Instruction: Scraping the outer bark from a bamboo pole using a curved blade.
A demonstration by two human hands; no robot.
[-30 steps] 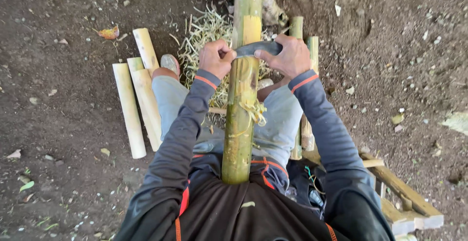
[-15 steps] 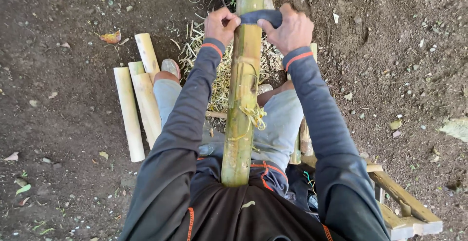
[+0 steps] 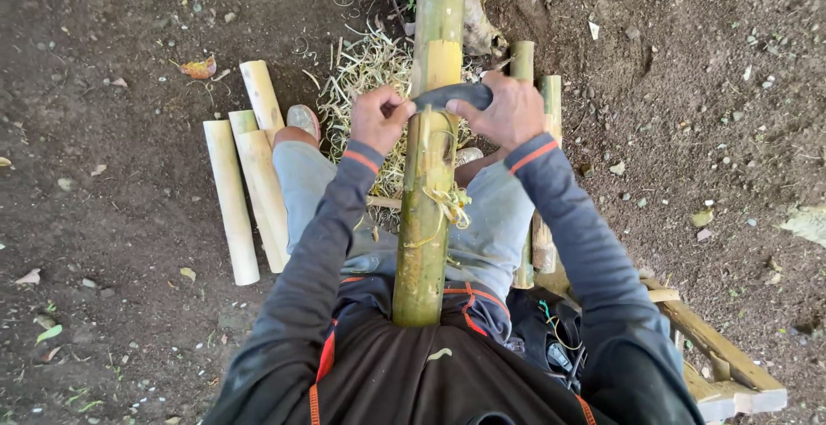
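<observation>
Cut bamboo lengths point(image 3: 245, 188) lie on the dirt at left as a seated person's left hand point(image 3: 377, 120) and right hand point(image 3: 509, 111), fingers clenched on a curved blade point(image 3: 453, 95), shave the green bamboo pole point(image 3: 428, 201) propped over the lap; continuing likely calls for an even, two-handed pull.

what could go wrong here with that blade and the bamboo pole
1. Both the left hand and the right hand grip the dark curved blade across the thick green bamboo pole; a slip could bring the edge toward the person's grey-trousered legs.
2. The pole's near end rests against the body, so it might twist or roll.
3. Pale curly shavings heaped underfoot could snag the sandalled foot.
</observation>
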